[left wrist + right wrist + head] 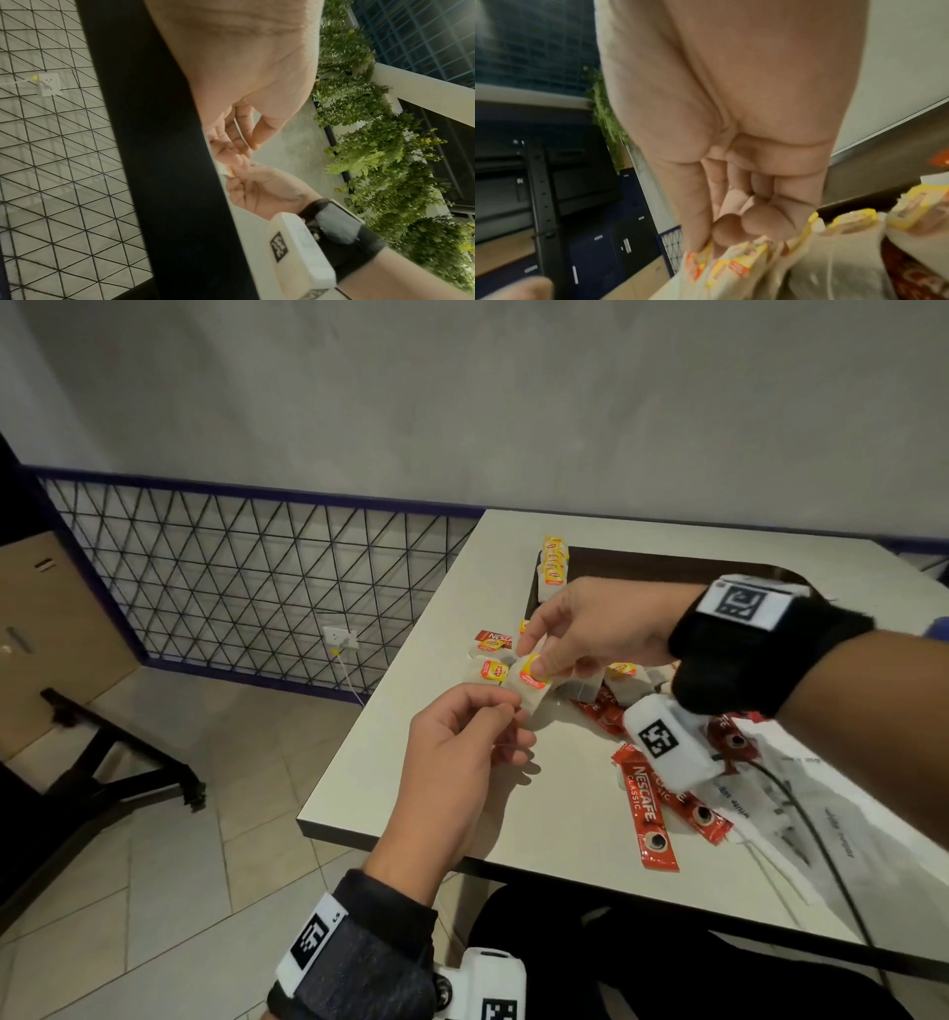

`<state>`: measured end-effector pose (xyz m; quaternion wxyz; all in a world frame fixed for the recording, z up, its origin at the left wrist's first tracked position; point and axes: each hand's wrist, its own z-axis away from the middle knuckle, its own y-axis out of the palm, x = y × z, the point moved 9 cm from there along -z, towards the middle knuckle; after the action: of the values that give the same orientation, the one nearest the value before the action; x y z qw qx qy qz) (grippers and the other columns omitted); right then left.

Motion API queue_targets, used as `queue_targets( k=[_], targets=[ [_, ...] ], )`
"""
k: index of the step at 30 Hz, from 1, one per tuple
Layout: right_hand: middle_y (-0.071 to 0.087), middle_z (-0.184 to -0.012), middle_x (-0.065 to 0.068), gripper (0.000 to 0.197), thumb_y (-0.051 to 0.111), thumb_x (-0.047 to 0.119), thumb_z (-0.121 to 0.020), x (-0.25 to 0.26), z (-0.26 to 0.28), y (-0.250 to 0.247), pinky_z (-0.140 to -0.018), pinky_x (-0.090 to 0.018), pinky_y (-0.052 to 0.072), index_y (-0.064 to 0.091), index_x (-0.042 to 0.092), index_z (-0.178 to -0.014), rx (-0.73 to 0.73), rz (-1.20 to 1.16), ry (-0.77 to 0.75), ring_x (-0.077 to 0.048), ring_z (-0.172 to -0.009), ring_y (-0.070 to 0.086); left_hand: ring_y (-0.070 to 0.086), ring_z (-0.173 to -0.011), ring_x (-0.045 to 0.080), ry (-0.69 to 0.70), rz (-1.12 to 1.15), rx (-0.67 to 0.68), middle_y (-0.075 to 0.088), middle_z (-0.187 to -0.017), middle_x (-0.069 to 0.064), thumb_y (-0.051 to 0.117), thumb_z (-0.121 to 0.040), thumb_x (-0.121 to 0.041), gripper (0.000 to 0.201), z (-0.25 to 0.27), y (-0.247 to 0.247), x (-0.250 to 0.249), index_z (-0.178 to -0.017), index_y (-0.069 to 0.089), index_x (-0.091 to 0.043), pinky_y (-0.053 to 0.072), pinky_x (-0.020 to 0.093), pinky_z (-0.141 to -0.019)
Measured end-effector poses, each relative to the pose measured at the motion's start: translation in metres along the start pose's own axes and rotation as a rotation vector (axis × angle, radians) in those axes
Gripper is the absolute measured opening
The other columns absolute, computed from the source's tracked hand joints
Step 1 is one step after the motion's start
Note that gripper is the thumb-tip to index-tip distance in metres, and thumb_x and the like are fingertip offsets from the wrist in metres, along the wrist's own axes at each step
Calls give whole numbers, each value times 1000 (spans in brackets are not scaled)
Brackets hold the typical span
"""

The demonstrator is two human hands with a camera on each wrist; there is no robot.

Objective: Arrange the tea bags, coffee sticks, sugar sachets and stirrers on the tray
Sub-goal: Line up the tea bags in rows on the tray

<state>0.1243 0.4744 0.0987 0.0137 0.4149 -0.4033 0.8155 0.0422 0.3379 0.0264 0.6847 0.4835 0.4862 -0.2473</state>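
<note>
Dark brown rectangular tray (667,559) sits on the table, far from the table's front edge. Before it, right hand (590,629) and left hand (452,752) pinch one soft, featherlight, yellow-tagged paper tea bag (529,683); grip edges gently.

Left hand (452,742) and right hand (590,629) raised together, fingers curled, pinch grip
</note>
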Motion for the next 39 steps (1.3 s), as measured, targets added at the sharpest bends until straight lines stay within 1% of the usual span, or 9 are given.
queue_targets(
  k=[3, 8, 12, 19, 23, 27, 31, 36, 39],
  targets=[
    [74, -79, -8, 26, 83, 13, -84, -11, -13, -2, -53, -20, 53, 74, 11, -108, -113, 93, 70, -11, -59, 61, 52, -58, 26, 5, -16, -2, 64, -75, 19, 55, -96, 2, 17, 0, -2, 1, -92, 71, -2, 52, 33, -57],
    [77, -86, -18, 26, 81, 16, -86, -18, -20, 4, -59, -24, 56, 76, 2, -107, -109, 201, 123, -19, -65, 62, 54, -59, 25, 5, -55, 13, 66, -73, 18, 55, -97, 2, 23, -2, -2, 0, -86, 74, -8, 51, 31, -57],
    [73, -71, -9, 22, 81, 18, -86, -15, -23, 7, -52, -20, 53, 77, 3, -102, -136, 281, 125, -15, -57, 62, 55, -65, 29, -11, -68, 30, 67, -75, 18, 56, -97, 0, 27, -2, -1, 1, -83, 75, -12, 51, 38, -66],
    [76, -88, -11, 22, 82, 13, -84, -6, -22, 10, -70, -42, 66, 69, 11, -102, -186, 323, 72, -26, -77, 77, 59, -68, 27, 31, -136, 39, 70, -78, 16, 57, -96, -2, 28, 0, -3, -3, -81, 75, -17, 54, 39, -69],
    [73, -88, -6, 17, 83, 19, -83, 2, -17, 10, -62, -27, 55, 72, 12, -93, -185, 363, -7, -20, -80, 69, 63, -72, 27, 53, -161, 47, 71, -79, 15, 58, -96, -1, 30, 1, -2, -7, -79, 76, -19, 55, 39, -69],
    [74, -78, -3, 16, 85, 18, -81, 6, -14, 3, -65, -29, 53, 72, 12, -88, -39, 244, -56, -17, -71, 65, 62, -72, 27, 55, -162, 57, 71, -81, 16, 59, -95, 0, 23, 2, -2, -7, -83, 75, -13, 53, 34, -63],
    [72, -73, -1, 18, 84, 8, -80, 10, -12, -31, -70, -33, 54, 68, 13, -85, -14, 143, -100, -18, -72, 67, 66, -73, 21, 79, -205, 68, 72, -82, 12, 60, -94, 1, 23, 3, -1, -7, -82, 75, -13, 54, 36, -71],
    [74, -85, -4, 21, 79, -1, -82, 13, -48, -101, -73, -32, 57, 65, 13, -88, -198, 185, -45, -19, -82, 70, 63, -67, 18, 77, -214, 66, 69, -73, 12, 60, -92, 4, 29, 2, 4, -7, -73, 74, -14, 53, 28, -68],
    [72, -96, -10, 19, 78, 1, -84, 3, -82, -119, -74, -31, 59, 65, 14, -88, -222, 275, 24, -20, -83, 69, 59, -65, 27, -20, -81, 33, 65, -69, 20, 70, -82, 5, 17, 0, 5, -2, -70, 73, -7, 51, 40, -74]
  ],
)
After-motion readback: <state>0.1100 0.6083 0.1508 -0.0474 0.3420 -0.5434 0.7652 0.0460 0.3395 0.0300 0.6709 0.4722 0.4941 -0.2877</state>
